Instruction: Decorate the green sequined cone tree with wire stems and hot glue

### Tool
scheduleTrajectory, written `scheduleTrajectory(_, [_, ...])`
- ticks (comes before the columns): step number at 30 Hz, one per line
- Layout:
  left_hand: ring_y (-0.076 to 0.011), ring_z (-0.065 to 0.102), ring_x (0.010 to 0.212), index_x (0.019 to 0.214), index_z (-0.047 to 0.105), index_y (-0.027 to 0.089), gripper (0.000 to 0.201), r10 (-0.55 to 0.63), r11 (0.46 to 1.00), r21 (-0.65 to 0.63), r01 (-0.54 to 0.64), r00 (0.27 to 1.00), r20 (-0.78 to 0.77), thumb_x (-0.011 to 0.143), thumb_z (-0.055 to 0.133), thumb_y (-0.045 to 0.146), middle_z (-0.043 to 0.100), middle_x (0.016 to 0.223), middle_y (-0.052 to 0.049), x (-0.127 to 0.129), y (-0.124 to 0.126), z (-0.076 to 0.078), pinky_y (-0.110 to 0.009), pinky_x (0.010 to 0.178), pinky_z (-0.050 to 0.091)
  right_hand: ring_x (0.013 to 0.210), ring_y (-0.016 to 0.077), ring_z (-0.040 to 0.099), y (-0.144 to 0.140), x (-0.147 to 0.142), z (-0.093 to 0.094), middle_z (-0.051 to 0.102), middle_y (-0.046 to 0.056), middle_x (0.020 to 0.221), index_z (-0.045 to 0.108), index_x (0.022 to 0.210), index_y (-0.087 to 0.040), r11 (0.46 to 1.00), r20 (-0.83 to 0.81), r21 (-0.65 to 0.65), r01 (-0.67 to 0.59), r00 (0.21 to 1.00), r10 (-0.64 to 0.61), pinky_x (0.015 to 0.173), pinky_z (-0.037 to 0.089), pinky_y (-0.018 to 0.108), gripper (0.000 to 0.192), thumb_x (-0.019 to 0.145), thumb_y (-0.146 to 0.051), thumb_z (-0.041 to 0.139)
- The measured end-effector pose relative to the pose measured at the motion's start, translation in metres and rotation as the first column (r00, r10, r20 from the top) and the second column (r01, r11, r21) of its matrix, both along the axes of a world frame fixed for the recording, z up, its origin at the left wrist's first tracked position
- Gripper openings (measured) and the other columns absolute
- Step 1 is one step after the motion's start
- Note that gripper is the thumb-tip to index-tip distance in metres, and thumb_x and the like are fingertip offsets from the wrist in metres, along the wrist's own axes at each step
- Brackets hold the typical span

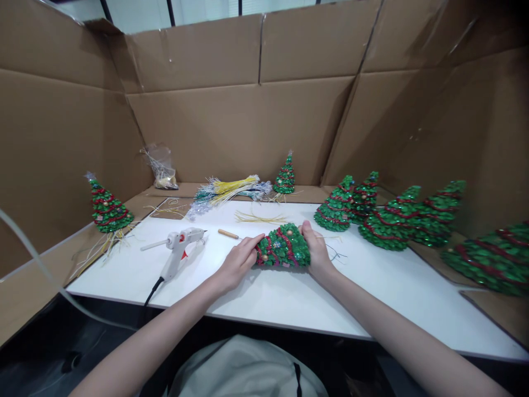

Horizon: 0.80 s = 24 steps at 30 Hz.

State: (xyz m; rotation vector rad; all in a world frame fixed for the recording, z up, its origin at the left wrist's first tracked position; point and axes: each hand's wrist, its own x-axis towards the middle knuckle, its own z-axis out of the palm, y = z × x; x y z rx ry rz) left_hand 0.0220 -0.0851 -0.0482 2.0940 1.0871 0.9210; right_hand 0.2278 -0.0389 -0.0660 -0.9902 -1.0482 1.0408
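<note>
Hands meet at mid-desk on one small green tree (284,246), which lies on its side on the white desk (372,298), tip toward the left. Left hand (238,260) cups the tip end, fingers curled together over the top. Right hand (316,248) grips the wide base end, fingers wrapped on it; the thumb side is hidden behind the tree. Red bead strings and small balls run round the tree's body.

Glue gun (178,249) rests on the desk just left of the left hand, nozzle away from the tree, cord trailing off the near edge. Thin wooden-handled tool (228,234) lies between gun and tree. Loose yellow strands (260,218) sit behind the tree; a bundle of yellow and silver wires (227,190) lies farther back. Finished trees (397,218) stand in a row at the right, one more (106,208) at the left, one (285,175) at the back.

Judgement: a tree handled this way does best with light, even pressure from both ends, so the beads are not crushed or shifted, and with the body kept low over the desk.
</note>
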Motion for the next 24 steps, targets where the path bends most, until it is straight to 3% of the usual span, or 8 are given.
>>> scheduleTrajectory(6, [-0.0201,0.046,0.111,0.132,0.039,0.020,0.043,0.012,1.000,0.004,-0.011,1.000,-0.022,0.092,0.030,0.032,0.050,0.122,-0.008,0.0009,0.0001,0.0006,-0.033,0.097,0.035,0.040,0.0096,0.039,0.0008,0.0009,-0.0032,0.042,-0.006,0.045,0.044,0.057,-0.020,1.000,-0.007,-0.003,-0.024,1.000,0.024,0.039,0.032,0.023,0.048,0.073,-0.064,0.049])
scheduleTrajectory(17, [-0.0201,0.047,0.110,0.131,0.040,0.022,0.042,0.014,0.999,0.036,-0.013,0.999,-0.045,0.092,0.029,0.031,0.050,0.123,-0.007,-0.0003,0.0015,-0.0001,-0.033,0.097,0.035,0.038,0.0104,0.038,-0.0019,-0.0008,-0.0016,0.042,-0.006,0.043,0.043,0.056,-0.021,1.000,-0.001,0.009,-0.014,1.000,0.014,0.039,0.031,0.025,0.051,0.068,-0.070,0.049])
scheduleTrajectory(24, [-0.0208,0.046,0.112,0.132,0.040,0.023,0.043,0.034,0.999,0.009,-0.034,0.999,-0.035,0.091,0.030,0.032,0.050,0.124,-0.007,0.0018,0.0001,0.0003,-0.035,0.098,0.036,0.040,0.0091,0.035,0.0017,0.0003,-0.0014,0.039,-0.006,0.045,0.042,0.056,-0.020,0.997,-0.072,-0.003,-0.077,0.994,0.076,0.040,0.029,0.023,0.047,0.072,-0.063,0.052])
